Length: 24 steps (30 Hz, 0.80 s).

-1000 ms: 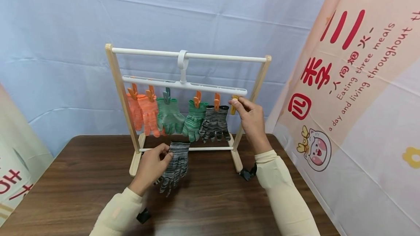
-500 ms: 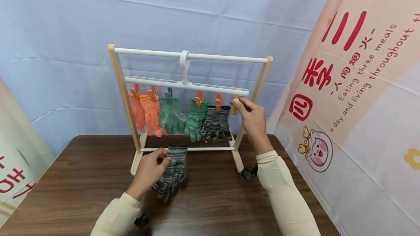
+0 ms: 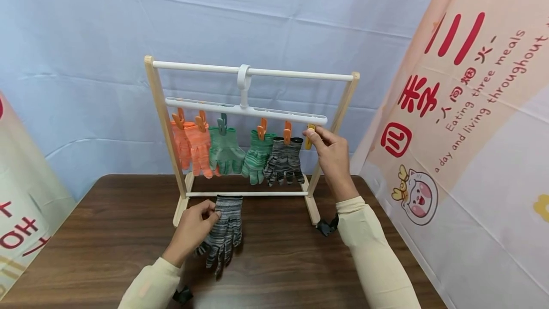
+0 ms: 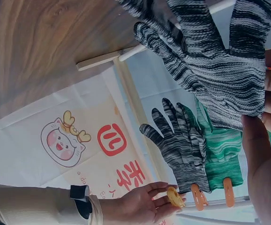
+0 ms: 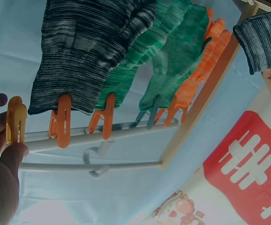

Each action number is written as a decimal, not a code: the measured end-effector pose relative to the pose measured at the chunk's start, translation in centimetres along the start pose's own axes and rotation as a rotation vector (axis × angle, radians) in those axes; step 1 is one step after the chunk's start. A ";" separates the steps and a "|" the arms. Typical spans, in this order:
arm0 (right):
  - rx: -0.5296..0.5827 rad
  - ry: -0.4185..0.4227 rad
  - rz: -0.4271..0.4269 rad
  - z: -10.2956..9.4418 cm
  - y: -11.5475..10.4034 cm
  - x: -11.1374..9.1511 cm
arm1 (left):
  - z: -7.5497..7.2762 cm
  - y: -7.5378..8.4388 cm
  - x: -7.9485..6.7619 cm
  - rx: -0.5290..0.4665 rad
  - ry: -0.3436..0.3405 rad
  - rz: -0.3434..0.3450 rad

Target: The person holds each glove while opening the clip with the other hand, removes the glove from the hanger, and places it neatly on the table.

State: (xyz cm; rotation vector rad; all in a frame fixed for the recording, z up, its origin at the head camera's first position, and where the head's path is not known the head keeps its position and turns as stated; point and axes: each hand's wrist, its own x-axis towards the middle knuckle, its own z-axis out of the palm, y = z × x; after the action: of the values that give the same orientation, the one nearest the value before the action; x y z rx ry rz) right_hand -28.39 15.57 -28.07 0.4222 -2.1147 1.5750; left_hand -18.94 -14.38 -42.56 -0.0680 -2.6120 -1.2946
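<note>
My left hand point(image 3: 192, 229) pinches a grey-and-black knit glove point(image 3: 228, 223) by the side of its cuff. The glove hangs with its fingers down, in front of the rack's lower rail. At the right end of the white hanger point(image 3: 257, 112), my right hand point(image 3: 336, 160) grips a yellow clothespin point(image 5: 16, 123) between thumb and fingers. No cloth shows in that clothespin's jaws. Just left of it, an orange clothespin point(image 5: 61, 121) holds a matching grey glove point(image 4: 180, 152). Farther left hang green gloves point(image 3: 226, 150) and orange gloves point(image 3: 198, 149), each on a clothespin.
A wooden rack point(image 3: 157, 108) with white rails carries the hanger by its hook point(image 3: 244, 79). It stands on a dark wooden table point(image 3: 274, 261). Pale cloth point(image 3: 86, 61) hangs behind, and a printed banner point(image 3: 433, 147) closes off the right side.
The left hand has lowered the grey glove a little and drawn it slightly toward me. My right hand stays at the yellow clothespin; the head view has shifted slightly.
</note>
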 end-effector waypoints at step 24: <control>-0.019 0.015 -0.016 0.1 0.6 0.3 | 0.2 -2.4 -0.2 -0.090 -0.050 -0.139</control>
State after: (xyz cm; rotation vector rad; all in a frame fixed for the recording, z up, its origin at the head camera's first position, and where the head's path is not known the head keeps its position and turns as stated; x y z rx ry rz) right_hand -28.99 15.66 -28.45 0.4189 -2.1081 1.5430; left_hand -19.16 -15.68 -44.61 0.0679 -2.6408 -1.4744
